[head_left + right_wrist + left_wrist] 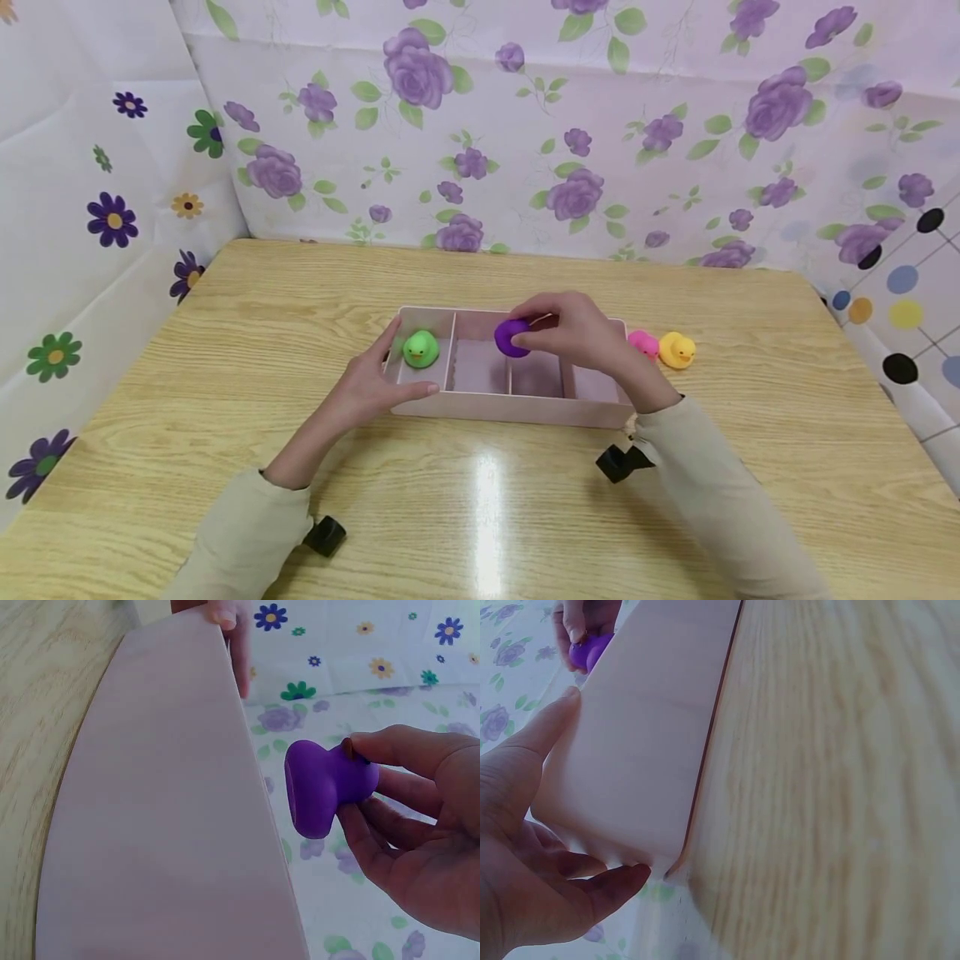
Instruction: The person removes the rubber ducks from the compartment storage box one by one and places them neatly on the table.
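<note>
A long pale pink divided box (pixel 517 408) stands on the table. My left hand (pixel 363 385) grips its left end, thumb over the front rim and fingers along the end wall; the left wrist view shows the fingers bent against that wall. A green rubber duck (pixel 421 349) sits in the leftmost compartment. With thumb and fingertips, my right hand (pixel 573 329) pinches a purple rubber duck (pixel 507 339) by its head above the box's middle compartments. In the right wrist view the purple duck (pixel 319 787) is tilted sideways, its flat base facing away from the palm.
Just right of the box, a pink duck (pixel 643 342) and a yellow duck (pixel 678 351) stand side by side on the wooden table (pixel 480 492). My right forearm partly covers the pink one. Flowered sheets (pixel 517 125) hang behind the table and at its sides.
</note>
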Motion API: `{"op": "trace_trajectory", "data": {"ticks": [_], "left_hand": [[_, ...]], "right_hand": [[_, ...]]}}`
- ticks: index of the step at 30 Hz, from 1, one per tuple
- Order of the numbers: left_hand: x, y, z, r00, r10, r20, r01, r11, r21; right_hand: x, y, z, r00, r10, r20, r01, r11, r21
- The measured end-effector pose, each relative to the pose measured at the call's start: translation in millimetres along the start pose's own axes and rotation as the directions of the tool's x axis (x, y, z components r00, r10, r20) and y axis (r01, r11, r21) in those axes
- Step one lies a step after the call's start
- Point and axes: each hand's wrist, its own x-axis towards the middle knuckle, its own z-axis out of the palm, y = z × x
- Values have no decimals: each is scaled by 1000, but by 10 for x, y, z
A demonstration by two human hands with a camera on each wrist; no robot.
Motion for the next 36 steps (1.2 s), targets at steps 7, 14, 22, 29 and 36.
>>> {"op": "trace_trajectory", "data": {"ticks": [7,14,22,29,36], "left_hand": [[-5,1,-3,1000,2,1,-2,1000,2],[-7,-1,-3,1000,1,-1,-1,1000,8],[-10,18,-6,1000,0,3,0,1000,13],[-8,26,-7,1000,2,1,-2,1000,8],[-1,15,-2,1000,7,-4,-7,1000,13]], "right_hand": [[-105,84,-89,1000,-10,-8,9,999,-31],[-186,151,-194,1000,23,-16,-23,999,-43],[-278,249,-295,998,54,-18,-55,996,-67],[-353,317,-408,997,77,-26,-79,992,-98],[-445,357,-561,995,94,-29,-97,984,-152]]}}
